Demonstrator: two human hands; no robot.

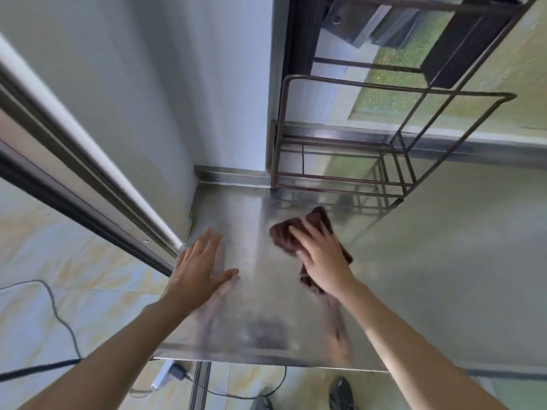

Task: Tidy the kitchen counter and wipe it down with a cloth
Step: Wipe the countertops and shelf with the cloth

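Dark red cloth [299, 235] lies bunched on the steel counter [266, 306], right of centre, toward the far side; right hand [321, 255] presses it flat, fingers extended. Left hand [199, 266] rests palm-down at the counter's left edge, fingers spread, holding nothing; wire rack [384, 143] stands at far right against the wall.

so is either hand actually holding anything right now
The right hand presses flat on the middle of the dark brown cloth, with no clear grip. The left hand rests open on the steel counter.

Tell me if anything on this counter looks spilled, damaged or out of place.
Nothing stands out. The steel counter shows only dull smears, no spill. The right hand presses the brown cloth flat; the left hand rests open on the metal. The wire rack stands upright at the back.
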